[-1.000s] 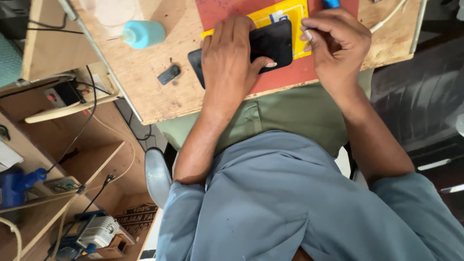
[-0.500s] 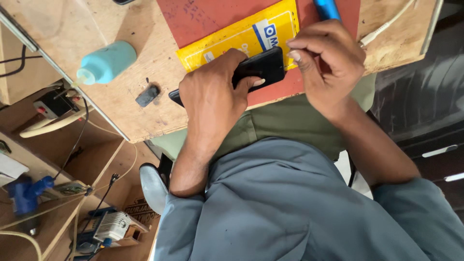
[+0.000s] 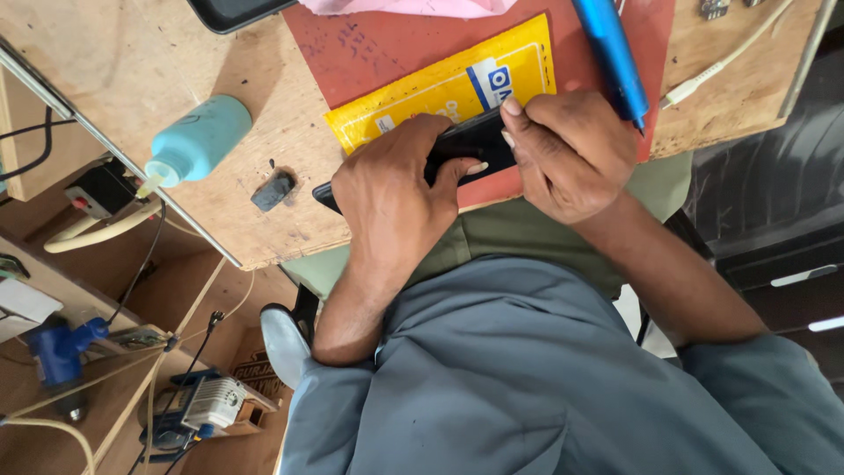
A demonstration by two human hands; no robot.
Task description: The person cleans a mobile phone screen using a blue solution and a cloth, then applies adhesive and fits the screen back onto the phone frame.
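Both hands hold a black phone (image 3: 470, 141) at the near edge of a wooden table (image 3: 114, 62). My left hand (image 3: 387, 189) wraps over the phone's left part with the thumb on its face. My right hand (image 3: 571, 158) grips the phone's right end, fingertips pressed on its top edge. The phone lies over a yellow packet (image 3: 440, 88) on a red mat (image 3: 369, 48). A blue pen-shaped tool (image 3: 611, 53) rests on the mat just beyond my right hand.
A teal squeeze bottle (image 3: 198, 141) lies on the table at left, with a small black part (image 3: 272, 189) near it. A dark flat device (image 3: 233, 10) and pink sheet (image 3: 413, 7) sit at the far edge. A white cable (image 3: 730, 57) runs at right. Tools and wires lie on shelves below left.
The view has come closer and the table things have slid down the frame. My hands have closed in on the phone, which now shows less of its face.
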